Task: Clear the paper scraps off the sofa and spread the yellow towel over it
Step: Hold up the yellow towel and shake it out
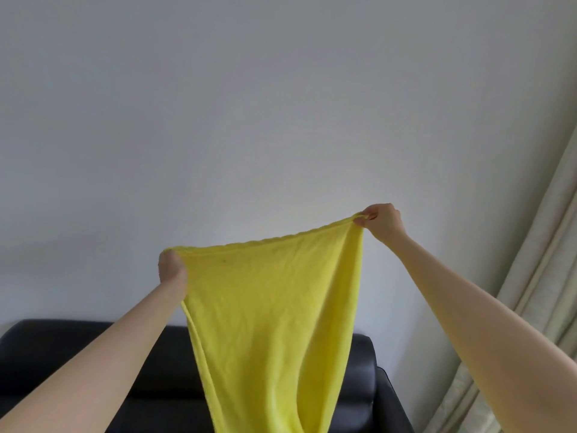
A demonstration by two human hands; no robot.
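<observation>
The yellow towel hangs in the air in front of me, stretched by its top edge and narrowing toward the bottom of the view. My left hand grips the towel's upper left corner. My right hand pinches the upper right corner, held higher than the left. Behind and below the towel stands the black leather sofa; only its backrest and right arm show. The seat is hidden by the towel and my arms, and no paper scraps are visible.
A plain white wall fills the view behind the sofa. A pale curtain hangs down the right side, close to the sofa's right arm.
</observation>
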